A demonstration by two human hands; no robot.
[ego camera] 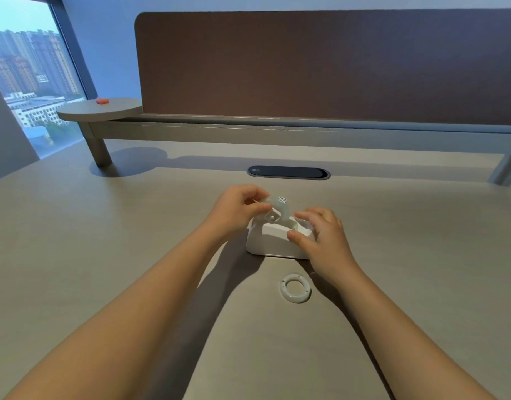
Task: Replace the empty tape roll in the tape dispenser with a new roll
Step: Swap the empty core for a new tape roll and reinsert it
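Roll light, stiff — left hand pinched rim; right hand gripped dispenser — steadied.

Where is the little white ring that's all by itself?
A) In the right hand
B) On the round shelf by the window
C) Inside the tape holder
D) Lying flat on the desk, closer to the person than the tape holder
D: the white ring lies flat on the desk, apart from the tape dispenser and nearer the person, with neither hand touching it.
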